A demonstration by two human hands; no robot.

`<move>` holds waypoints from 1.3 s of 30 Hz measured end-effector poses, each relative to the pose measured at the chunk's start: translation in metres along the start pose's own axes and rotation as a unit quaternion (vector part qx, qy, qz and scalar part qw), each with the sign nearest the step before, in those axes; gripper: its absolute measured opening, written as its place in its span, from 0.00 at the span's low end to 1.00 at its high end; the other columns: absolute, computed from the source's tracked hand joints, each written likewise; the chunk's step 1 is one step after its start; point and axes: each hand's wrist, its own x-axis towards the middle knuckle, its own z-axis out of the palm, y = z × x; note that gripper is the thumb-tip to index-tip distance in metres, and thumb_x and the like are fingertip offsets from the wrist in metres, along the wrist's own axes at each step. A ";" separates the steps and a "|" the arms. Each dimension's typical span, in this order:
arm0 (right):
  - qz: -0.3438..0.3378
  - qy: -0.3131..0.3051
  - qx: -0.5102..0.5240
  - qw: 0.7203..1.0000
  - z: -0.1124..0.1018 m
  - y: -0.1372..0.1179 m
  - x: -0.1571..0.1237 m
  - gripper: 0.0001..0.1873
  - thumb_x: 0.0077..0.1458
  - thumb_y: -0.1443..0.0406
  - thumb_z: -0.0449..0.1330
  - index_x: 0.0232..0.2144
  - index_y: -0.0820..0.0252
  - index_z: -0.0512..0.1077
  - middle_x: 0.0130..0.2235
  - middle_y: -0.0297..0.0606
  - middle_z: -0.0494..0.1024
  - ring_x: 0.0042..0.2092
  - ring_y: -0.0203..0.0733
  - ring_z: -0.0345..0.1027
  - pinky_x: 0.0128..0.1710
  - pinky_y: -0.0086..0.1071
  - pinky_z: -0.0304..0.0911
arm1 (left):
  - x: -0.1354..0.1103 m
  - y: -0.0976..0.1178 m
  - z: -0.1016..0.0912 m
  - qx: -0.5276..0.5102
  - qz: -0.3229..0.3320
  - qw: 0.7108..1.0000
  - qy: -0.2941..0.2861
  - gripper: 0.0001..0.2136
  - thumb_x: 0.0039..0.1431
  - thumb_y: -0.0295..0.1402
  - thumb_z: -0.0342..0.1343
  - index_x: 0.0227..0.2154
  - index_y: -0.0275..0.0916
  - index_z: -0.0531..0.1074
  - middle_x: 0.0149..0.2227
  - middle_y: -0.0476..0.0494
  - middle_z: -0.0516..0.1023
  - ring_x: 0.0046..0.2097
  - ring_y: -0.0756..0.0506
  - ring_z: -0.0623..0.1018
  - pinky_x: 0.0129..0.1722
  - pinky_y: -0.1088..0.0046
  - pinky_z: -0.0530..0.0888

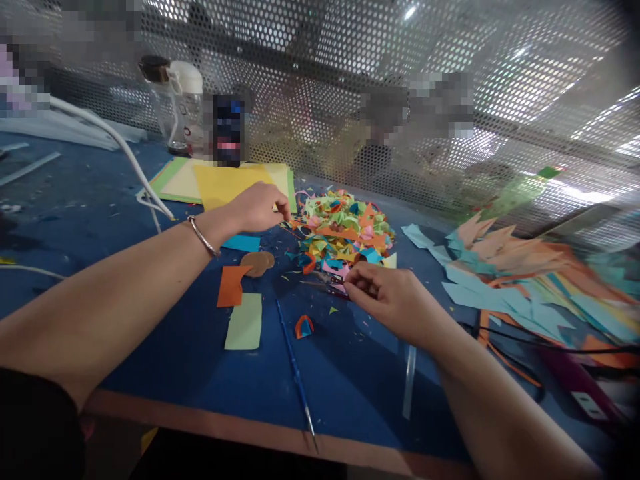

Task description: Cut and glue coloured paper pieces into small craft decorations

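My left hand [263, 205], with a bangle on its wrist, has its fingers curled down at the left edge of a heap of coloured paper scraps [345, 223]. Whatever its fingertips hold, if anything, is hidden. My right hand [383, 293] is closed around a pair of scissors [320, 281], whose blades point left, just in front of the heap. Nearer to me lie a small folded orange and blue paper piece [303, 327] and a thin blue brush-like tool [293, 360]. Left of them are a pale green paper [244, 321], an orange paper [230, 287] and brown discs [257, 263].
A stack of coloured sheets [175, 183], a phone [229, 130] and clear bottles [187, 110] stand before a perforated metal panel [310, 87]. A white cable [115, 140] arches at left. Cut paper strips [510, 300] and a purple box-like object [575, 383] lie at right.
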 end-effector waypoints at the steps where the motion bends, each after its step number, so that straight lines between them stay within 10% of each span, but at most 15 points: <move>1: -0.002 0.001 -0.005 1.000 0.000 0.000 0.000 0.10 0.58 0.59 0.54 0.29 0.56 0.69 0.24 0.31 0.73 0.24 0.35 0.63 0.25 0.29 0.55 | 0.000 -0.005 0.003 0.022 0.000 1.000 0.011 0.11 0.52 0.28 0.54 0.33 0.39 0.82 0.33 0.43 0.80 0.37 0.45 0.75 0.41 0.68 0.68; 22: 0.002 -0.018 -0.017 1.000 0.005 -0.001 0.002 0.11 0.58 0.58 0.53 0.30 0.57 0.69 0.24 0.31 0.71 0.23 0.34 0.61 0.25 0.29 0.56 | 0.015 0.008 0.039 0.060 0.043 0.993 -0.092 0.09 0.60 0.35 0.53 0.35 0.38 0.77 0.40 0.37 0.73 0.47 0.37 0.67 0.49 0.60 0.62; 31: -0.003 -0.017 -0.029 0.999 0.007 -0.002 0.002 0.11 0.59 0.58 0.54 0.29 0.57 0.69 0.23 0.31 0.72 0.23 0.34 0.63 0.25 0.28 0.57 | 0.015 0.001 0.037 -0.038 0.023 0.998 0.033 0.10 0.63 0.34 0.49 0.40 0.36 0.73 0.37 0.40 0.78 0.41 0.42 0.71 0.44 0.63 0.65; 39: -0.009 -0.035 -0.063 0.997 0.010 0.001 0.005 0.10 0.58 0.59 0.54 0.29 0.57 0.69 0.24 0.32 0.74 0.25 0.36 0.66 0.26 0.29 0.56 | 0.013 0.004 0.035 0.055 0.058 0.996 -0.043 0.07 0.57 0.34 0.58 0.36 0.39 0.78 0.40 0.41 0.78 0.47 0.39 0.69 0.47 0.61 0.62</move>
